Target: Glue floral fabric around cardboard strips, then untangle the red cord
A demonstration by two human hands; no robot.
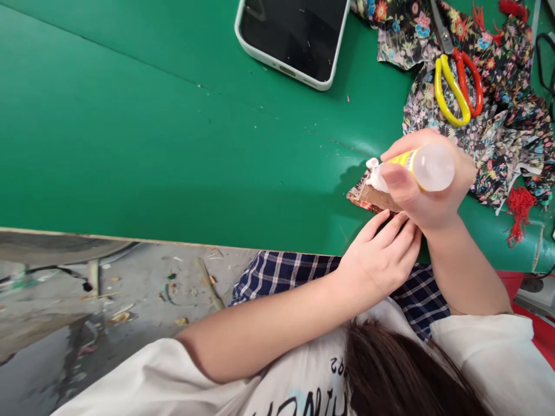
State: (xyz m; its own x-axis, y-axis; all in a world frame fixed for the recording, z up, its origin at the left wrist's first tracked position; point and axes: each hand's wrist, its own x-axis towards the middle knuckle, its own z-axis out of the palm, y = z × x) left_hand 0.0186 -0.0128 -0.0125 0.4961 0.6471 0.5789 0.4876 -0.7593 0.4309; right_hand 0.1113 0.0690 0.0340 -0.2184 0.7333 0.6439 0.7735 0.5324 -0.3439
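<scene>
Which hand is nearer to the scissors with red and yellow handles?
Right. The right hand, gripping a bottle, is just below the scissors in view; the left hand is farther, by the green table's edge, at the brown piece.

One head-worn view, steeply downward from close above the green table (195,162).
</scene>
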